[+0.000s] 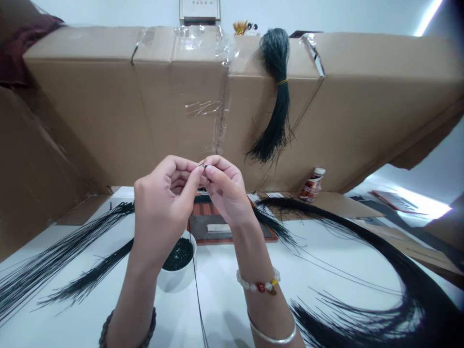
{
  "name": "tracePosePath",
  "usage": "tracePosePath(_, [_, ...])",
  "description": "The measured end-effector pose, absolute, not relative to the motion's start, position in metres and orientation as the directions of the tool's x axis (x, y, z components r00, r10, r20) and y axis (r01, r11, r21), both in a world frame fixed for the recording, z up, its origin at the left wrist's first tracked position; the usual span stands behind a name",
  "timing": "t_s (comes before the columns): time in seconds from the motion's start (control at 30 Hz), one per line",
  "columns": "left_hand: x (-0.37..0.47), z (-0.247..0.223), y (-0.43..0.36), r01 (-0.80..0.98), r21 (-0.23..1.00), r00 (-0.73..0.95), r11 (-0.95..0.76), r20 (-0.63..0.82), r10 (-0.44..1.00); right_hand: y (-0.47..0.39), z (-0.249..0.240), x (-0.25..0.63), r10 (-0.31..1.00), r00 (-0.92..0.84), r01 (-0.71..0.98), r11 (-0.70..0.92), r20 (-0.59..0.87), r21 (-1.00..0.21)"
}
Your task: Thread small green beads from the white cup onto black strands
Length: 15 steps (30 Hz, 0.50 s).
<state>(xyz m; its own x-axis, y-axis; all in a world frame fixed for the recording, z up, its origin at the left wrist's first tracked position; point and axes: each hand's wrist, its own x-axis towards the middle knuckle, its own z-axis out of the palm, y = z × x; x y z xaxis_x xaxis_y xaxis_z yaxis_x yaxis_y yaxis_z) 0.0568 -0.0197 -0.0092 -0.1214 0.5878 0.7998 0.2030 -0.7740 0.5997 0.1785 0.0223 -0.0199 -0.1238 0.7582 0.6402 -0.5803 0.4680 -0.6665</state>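
Thin dark cord [200, 165] is pinched by thumb and forefinger of the left hand [163, 203]. Tiny dark-green piece [206, 167] is gripped between the right hand's [226, 193] thumb and finger, tips nearly meeting the left's; whether it is threaded cannot be told. Both are held up before the brown cardboard wall [108, 106]. Long thin black strands [198, 295] are seen running down below; their link to the cord is hidden. White round cup [176, 280], filled with dark-green bits [179, 253], is partly covered by the left hand. Dark tied fibre bundle [281, 106] is draped over the cardboard.
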Motion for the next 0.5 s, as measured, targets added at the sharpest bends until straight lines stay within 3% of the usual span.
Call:
tracePosePath(0.23, [0.0566, -0.0082, -0.0141, 0.149, 0.624, -0.097, -0.767, 0.781, 0.617, 0.0239, -0.0214, 0.179, 0.746, -0.138, -0.596, 0.463, 0.651, -0.656])
tracePosePath(0.5, [0.0538, -0.0089, -0.0177, 0.237, 0.598, -0.086, -0.765, 0.798, 0.597, 0.0294, -0.0227, 0.1793, 0.701, -0.157, -0.544, 0.526, 0.695, -0.654])
